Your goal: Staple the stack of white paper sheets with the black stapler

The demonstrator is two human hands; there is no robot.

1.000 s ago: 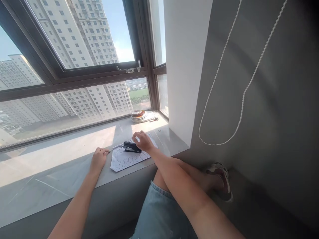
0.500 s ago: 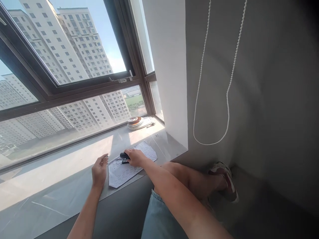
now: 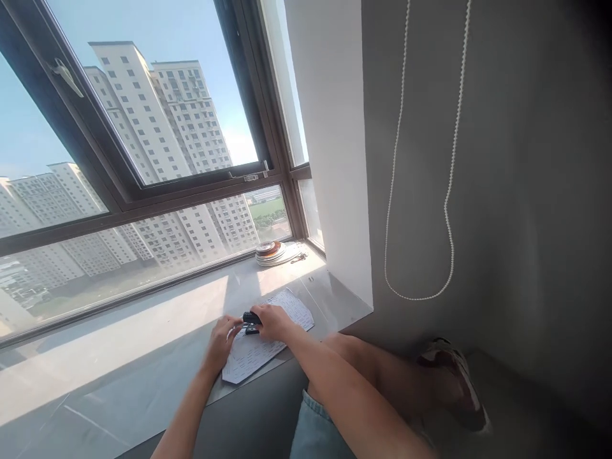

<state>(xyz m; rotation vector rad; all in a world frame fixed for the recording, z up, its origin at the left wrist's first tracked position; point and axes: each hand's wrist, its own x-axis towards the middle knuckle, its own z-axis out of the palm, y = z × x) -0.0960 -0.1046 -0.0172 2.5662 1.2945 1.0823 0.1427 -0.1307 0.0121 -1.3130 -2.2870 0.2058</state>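
Observation:
A black stapler [image 3: 251, 318] is in my right hand [image 3: 273, 321], whose fingers wrap round its rear end. Its top arm is raised from its base, so a gap shows between the two. My left hand [image 3: 224, 338] reaches the stapler's front end, thumb and fingers pinched together at the gap. Whatever those fingertips may hold is too small to tell. Under the stapler and my right hand lies a handwritten paper sheet [image 3: 248, 360], flat on the window sill [image 3: 176, 376].
A stack of round dish-like objects [image 3: 270, 254] stands in the sill's far corner, with a small dark chain-like item [image 3: 299, 257] beside it. A looped bead cord [image 3: 418, 298] hangs along the grey wall. The window frame [image 3: 205, 203] borders the sill. My bent leg [image 3: 377, 363] is below its edge.
My left hand has moved right and come to the stapler's front end, its fingers now in a pinch. My right hand keeps the stapler over the paper. The view has tilted up slightly.

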